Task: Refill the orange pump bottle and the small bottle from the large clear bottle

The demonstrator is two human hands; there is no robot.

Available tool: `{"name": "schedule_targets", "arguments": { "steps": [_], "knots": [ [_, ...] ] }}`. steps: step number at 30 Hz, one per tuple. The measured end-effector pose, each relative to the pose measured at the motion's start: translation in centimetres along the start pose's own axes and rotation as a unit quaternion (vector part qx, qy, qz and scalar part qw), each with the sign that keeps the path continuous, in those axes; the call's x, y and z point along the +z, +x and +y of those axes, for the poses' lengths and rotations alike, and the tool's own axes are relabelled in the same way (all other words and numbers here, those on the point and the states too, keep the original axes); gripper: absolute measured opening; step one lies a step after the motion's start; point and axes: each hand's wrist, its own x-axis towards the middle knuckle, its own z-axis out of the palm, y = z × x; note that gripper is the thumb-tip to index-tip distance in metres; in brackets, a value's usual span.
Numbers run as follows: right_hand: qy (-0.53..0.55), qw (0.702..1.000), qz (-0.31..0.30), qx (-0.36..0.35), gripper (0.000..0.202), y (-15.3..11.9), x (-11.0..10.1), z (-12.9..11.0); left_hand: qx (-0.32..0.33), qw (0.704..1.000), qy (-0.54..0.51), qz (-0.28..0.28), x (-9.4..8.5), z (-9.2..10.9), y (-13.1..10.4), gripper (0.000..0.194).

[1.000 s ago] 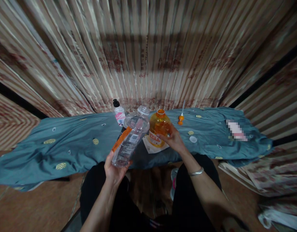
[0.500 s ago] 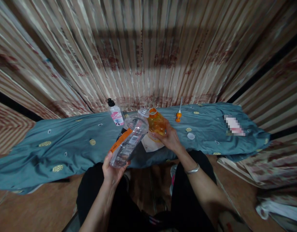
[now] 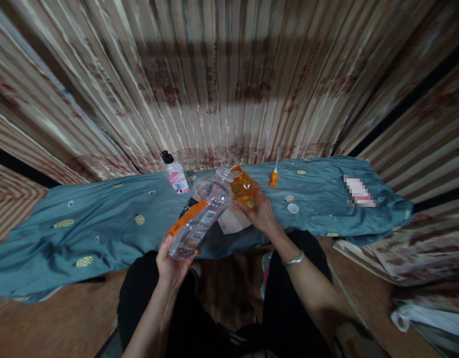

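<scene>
My left hand (image 3: pixel 174 263) is wrapped round the base of a large clear plastic bottle (image 3: pixel 199 219) with an orange and black label. The bottle tilts up and to the right, its uncapped mouth close to the open neck of an amber bottle (image 3: pixel 244 186). My right hand (image 3: pixel 259 213) is closed round that smaller bottle, which leans a little to the left. Whether the two rims touch I cannot tell. Below the bottles lies a pale sheet (image 3: pixel 234 221), partly covered by them.
A pink-labelled bottle with a black pump (image 3: pixel 176 174) stands left on the teal cloth (image 3: pixel 113 214). On the right are an orange pump top with a straw (image 3: pixel 274 178), a white round cap (image 3: pixel 293 208) and a blurred pinkish item (image 3: pixel 359 191). A striped curtain (image 3: pixel 222 74) hangs behind.
The clear bottle's mouth has come slightly nearer the amber bottle's neck, and the amber bottle leans more to the left. The whole view has shifted slightly.
</scene>
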Motion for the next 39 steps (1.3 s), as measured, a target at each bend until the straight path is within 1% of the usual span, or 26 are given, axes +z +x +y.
{"name": "schedule_targets", "arguments": {
  "steps": [3, 7, 13, 18, 23, 27, 32, 39],
  "knots": [
    [-0.012, 1.000, 0.018, -0.003, 0.079, 0.0, 0.2, 0.5, 0.005, 1.000, 0.004, 0.002, 0.2, 0.1, -0.1, 0.049],
    [-0.018, 0.999, 0.028, -0.015, 0.080, -0.1, 0.4, 0.9, 0.028, 0.999, 0.013, 0.010, 0.2, 0.3, -0.1, 0.048],
    [-0.009, 1.000, 0.010, -0.015, 0.083, -0.5, 0.9, 0.6, 0.048, 0.999, 0.009, -0.007, -0.2, 0.6, 0.0, 0.040],
    [-0.006, 1.000, -0.006, 0.006, 0.081, -0.8, 1.5, 0.4, 0.065, 0.998, 0.013, 0.000, -0.1, 0.6, 0.2, 0.045],
    [0.008, 1.000, -0.013, 0.010, 0.086, -0.7, 1.7, 0.3, 0.062, 0.998, 0.016, 0.003, -0.3, 0.6, 0.3, 0.043],
    [0.016, 1.000, -0.017, 0.004, 0.082, -0.6, 1.5, 0.1, 0.060, 0.998, 0.019, -0.010, -0.6, 0.8, 0.3, 0.039],
    [0.014, 1.000, -0.020, 0.002, 0.079, -0.6, 1.1, -0.2, 0.068, 0.997, 0.032, 0.004, -0.2, 1.0, 0.4, 0.046],
    [0.016, 1.000, -0.023, 0.003, 0.078, -0.6, 0.9, -0.3, 0.081, 0.996, 0.028, 0.032, 0.6, 1.1, 0.1, 0.050]
  ]
}}
